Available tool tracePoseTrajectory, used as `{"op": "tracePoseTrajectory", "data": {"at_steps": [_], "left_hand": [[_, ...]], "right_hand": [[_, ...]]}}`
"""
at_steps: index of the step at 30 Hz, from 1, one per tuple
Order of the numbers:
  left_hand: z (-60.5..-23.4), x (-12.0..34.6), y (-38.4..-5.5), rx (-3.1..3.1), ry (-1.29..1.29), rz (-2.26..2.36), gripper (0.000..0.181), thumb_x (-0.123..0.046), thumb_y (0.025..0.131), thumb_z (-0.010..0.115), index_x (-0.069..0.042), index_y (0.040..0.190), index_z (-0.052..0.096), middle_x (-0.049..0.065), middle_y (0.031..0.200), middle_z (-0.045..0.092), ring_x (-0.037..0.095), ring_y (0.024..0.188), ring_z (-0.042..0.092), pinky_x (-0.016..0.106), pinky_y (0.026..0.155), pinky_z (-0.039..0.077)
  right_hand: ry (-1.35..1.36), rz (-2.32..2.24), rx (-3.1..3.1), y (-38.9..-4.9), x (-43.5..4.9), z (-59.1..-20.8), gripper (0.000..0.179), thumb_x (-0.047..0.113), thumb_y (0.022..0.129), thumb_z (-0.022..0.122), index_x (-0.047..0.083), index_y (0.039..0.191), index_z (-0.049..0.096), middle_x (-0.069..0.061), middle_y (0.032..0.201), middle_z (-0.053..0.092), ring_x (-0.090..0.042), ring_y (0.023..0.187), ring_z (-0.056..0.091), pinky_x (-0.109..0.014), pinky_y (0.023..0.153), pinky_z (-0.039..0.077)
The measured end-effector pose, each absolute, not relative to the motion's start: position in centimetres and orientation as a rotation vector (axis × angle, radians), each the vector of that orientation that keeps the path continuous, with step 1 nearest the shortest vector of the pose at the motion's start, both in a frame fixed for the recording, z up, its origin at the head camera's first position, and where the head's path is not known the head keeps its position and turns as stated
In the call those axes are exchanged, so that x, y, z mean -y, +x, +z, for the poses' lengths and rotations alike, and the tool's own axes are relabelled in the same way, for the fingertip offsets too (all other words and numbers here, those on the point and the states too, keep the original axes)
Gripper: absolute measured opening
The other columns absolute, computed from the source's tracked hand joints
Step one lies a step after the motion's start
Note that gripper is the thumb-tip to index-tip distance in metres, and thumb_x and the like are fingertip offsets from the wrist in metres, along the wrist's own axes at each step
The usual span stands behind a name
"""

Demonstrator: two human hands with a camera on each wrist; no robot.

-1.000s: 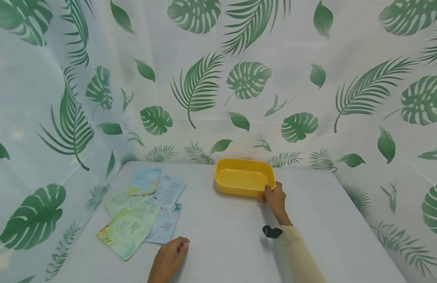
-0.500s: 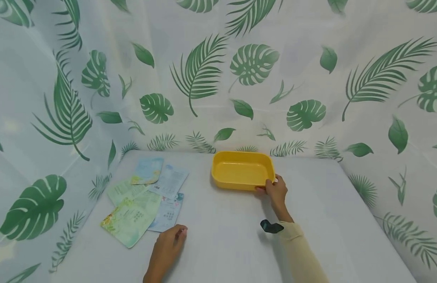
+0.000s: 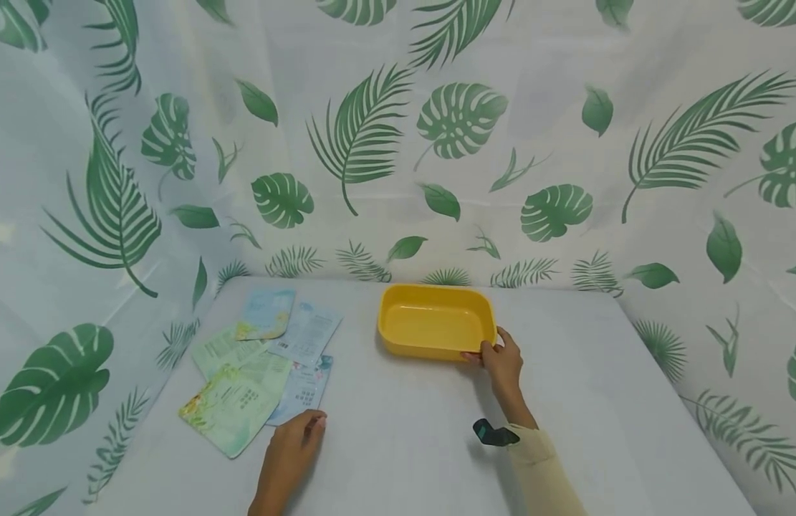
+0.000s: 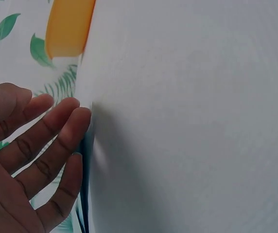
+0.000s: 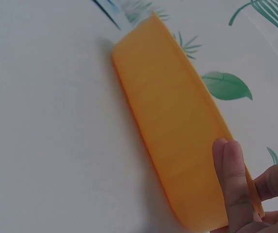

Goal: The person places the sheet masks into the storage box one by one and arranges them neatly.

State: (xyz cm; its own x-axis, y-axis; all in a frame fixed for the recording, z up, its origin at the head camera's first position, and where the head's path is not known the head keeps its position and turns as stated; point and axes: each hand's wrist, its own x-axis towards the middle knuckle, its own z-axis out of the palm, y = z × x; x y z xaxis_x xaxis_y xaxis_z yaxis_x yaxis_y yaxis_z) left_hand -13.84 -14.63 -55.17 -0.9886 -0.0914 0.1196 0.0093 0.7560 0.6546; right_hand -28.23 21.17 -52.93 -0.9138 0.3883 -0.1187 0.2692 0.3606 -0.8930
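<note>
A shallow yellow tray (image 3: 430,352) with rounded corners lies toward the back of the white table. My right hand (image 3: 503,367) grips its near right corner; in the right wrist view, two fingers (image 5: 234,167) press the outer wall while the thumb is at the rim. Closer to the front, my left hand (image 3: 288,453) has loosely bent fingers and holds nothing. Its fingertips are beside the lower blue packet (image 3: 302,390); whether they touch it I cannot tell. A green packet (image 3: 236,416) with a floral corner overlaps that one.
More flat packets lie in the same pile, among them a blue one with a yellow corner (image 3: 266,314) and a pale blue one (image 3: 307,333). A leaf-printed curtain (image 3: 462,143) rises behind the table (image 3: 398,444). A small dark device (image 3: 494,434) sits at the right wrist.
The head view has tilted down. With my right hand on it, the tray has slid slightly left and nearer. My left hand has shifted a little left, toward the packets.
</note>
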Motion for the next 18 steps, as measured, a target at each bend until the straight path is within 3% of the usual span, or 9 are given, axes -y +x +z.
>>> {"op": "tracePoseTrajectory", "data": {"at_steps": [4,8,11,14,16,18], "left_hand": [[-55.1,15.1,-13.7,2.818,0.131,-1.08,0.015,-0.023,0.096,0.063,-0.013,0.103,0.072,-0.001,0.093,0.074,0.012,0.081,0.069,0.034,0.074,0.055],[-55.0,15.7,-13.7,2.822,0.179,-1.084,0.016,-0.023,0.097,0.061,-0.012,0.102,0.071,-0.001,0.091,0.073,0.01,0.079,0.067,0.031,0.074,0.055],[-55.0,16.0,-13.6,2.806,0.184,-1.086,0.017,-0.023,0.097,0.061,-0.011,0.102,0.071,-0.002,0.087,0.073,0.008,0.076,0.066,0.029,0.072,0.054],[-55.0,16.5,-13.6,2.802,0.206,-1.065,0.016,-0.021,0.096,0.061,-0.009,0.102,0.071,-0.002,0.086,0.072,0.008,0.076,0.064,0.028,0.07,0.053],[-54.8,17.0,-13.5,2.802,0.27,-1.03,0.017,-0.019,0.097,0.06,-0.006,0.102,0.07,0.001,0.086,0.071,0.012,0.077,0.063,0.031,0.072,0.052],[-54.6,17.7,-13.5,2.793,0.387,-0.972,0.017,-0.016,0.097,0.059,-0.004,0.102,0.069,0.005,0.088,0.068,0.017,0.081,0.062,0.036,0.074,0.051]], "right_hand": [[-0.613,1.664,2.466,-27.8,-21.2,-52.8,0.06,0.014,0.093,0.05,0.005,0.15,0.035,-0.028,0.116,0.064,-0.007,0.065,0.057,-0.012,0.057,0.046],[-0.606,1.656,2.489,-27.3,-21.1,-52.9,0.059,0.014,0.094,0.05,0.005,0.15,0.035,-0.028,0.114,0.063,-0.009,0.069,0.059,-0.014,0.061,0.05],[-0.55,1.595,2.58,-27.0,-21.2,-53.1,0.062,0.019,0.096,0.047,0.006,0.153,0.027,-0.028,0.131,0.054,-0.019,0.079,0.064,-0.024,0.072,0.056],[-0.413,1.488,2.693,-26.8,-21.5,-53.6,0.068,0.028,0.1,0.046,0.007,0.156,0.016,-0.027,0.15,0.037,-0.028,0.085,0.066,-0.034,0.081,0.057],[-0.298,1.462,2.743,-26.7,-21.8,-54.1,0.075,0.036,0.101,0.049,0.01,0.158,0.008,-0.027,0.151,0.033,-0.029,0.082,0.067,-0.037,0.077,0.059],[-0.205,1.487,2.761,-26.7,-22.0,-54.5,0.084,0.043,0.099,0.053,0.013,0.158,0.002,-0.029,0.144,0.041,-0.027,0.078,0.069,-0.035,0.07,0.059]]}}
